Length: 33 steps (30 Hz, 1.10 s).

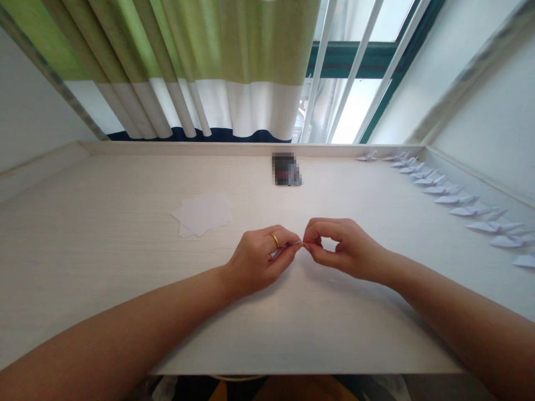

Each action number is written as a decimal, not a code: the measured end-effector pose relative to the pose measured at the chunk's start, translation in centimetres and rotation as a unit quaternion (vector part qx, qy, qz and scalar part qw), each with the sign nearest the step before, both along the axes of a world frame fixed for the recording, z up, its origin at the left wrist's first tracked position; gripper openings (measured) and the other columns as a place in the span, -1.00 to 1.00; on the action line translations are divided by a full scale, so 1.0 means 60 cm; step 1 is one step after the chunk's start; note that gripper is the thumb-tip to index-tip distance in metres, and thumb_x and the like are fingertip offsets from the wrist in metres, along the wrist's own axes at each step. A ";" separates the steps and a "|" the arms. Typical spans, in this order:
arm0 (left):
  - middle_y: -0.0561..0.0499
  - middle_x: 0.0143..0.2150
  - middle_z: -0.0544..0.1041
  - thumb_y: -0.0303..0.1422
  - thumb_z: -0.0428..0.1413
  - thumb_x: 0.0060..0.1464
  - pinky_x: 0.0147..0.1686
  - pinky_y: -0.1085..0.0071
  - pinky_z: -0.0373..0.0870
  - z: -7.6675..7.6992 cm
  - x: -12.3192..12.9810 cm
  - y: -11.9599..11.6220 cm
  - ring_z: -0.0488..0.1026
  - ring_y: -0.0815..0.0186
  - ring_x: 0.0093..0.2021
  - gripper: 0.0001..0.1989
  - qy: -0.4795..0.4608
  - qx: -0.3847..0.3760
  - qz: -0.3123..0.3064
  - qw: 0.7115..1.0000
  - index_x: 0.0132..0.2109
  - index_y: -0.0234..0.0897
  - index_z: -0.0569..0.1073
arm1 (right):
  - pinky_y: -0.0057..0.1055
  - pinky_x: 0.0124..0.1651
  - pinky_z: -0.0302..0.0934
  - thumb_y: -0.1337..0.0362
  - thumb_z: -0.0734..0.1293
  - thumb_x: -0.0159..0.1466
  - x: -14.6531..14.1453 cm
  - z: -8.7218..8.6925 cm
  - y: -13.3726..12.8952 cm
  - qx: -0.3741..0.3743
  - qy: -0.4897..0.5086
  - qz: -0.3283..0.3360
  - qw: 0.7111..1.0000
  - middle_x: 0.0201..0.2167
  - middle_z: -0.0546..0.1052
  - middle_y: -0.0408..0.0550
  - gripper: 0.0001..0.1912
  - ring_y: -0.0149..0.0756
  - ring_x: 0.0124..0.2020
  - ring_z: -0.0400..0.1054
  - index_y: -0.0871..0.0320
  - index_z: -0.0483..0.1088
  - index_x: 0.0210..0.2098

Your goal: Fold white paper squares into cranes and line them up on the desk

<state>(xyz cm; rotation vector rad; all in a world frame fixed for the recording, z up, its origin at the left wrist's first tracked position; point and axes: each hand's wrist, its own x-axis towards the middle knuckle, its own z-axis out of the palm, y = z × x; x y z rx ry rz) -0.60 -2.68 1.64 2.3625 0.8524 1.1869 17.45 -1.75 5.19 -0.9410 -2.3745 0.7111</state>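
Observation:
Between my hands, above the middle of the table, is a small piece of folded white paper (pixel 277 254), mostly hidden by fingers. My left hand (pixel 263 256), with a gold ring on one finger, is closed around it. The thumb and fingertips of my right hand (pixel 343 245) pinch the tip of the paper, right against the left fingertips. How the paper is folded cannot be made out. Beyond my left hand lies a loose stack of white paper sheets (pixel 204 214), fanned unevenly.
Several folded paper cranes (pixel 455 199) stand in a line along the table's right side up to the back edge. A dark, blurred-out object (pixel 286 169) lies near the back. Behind the pale table (pixel 104 223) hang a green and white curtain (pixel 234 67) and a barred window (pixel 355 67).

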 end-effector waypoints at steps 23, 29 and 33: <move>-0.02 -0.44 0.49 -0.29 -0.01 0.03 -0.46 0.53 0.31 0.000 0.010 -0.003 0.40 0.40 -0.43 -0.80 -0.101 -0.239 0.045 0.965 -0.35 -0.35 0.40 | -0.54 -0.48 0.15 0.39 0.20 0.16 -0.009 -0.022 -0.003 0.113 0.035 -0.051 0.992 -0.45 0.45 -0.07 -0.87 -0.46 -0.48 0.28 0.19 0.39 -0.40; -0.01 -0.43 0.47 -0.31 0.00 0.02 -0.49 0.55 0.30 0.002 0.012 -0.006 0.39 0.40 -0.42 -0.83 -0.102 -0.222 0.056 0.968 -0.35 -0.33 0.40 | -0.50 -0.48 0.13 0.38 0.19 0.16 -0.011 -0.023 -0.012 0.153 0.021 -0.075 0.985 -0.53 0.39 -0.08 -0.87 -0.44 -0.53 0.22 0.20 0.35 -0.45; 0.00 -0.43 0.44 -0.34 0.00 0.01 -0.48 0.55 0.30 0.003 0.013 -0.006 0.37 0.41 -0.41 -0.86 -0.112 -0.214 0.044 0.969 -0.37 -0.33 0.39 | -0.53 -0.52 0.10 0.41 0.18 0.14 -0.014 -0.017 -0.017 0.096 0.050 -0.071 0.992 -0.54 0.36 -0.09 -0.87 -0.46 -0.53 0.20 0.21 0.33 -0.47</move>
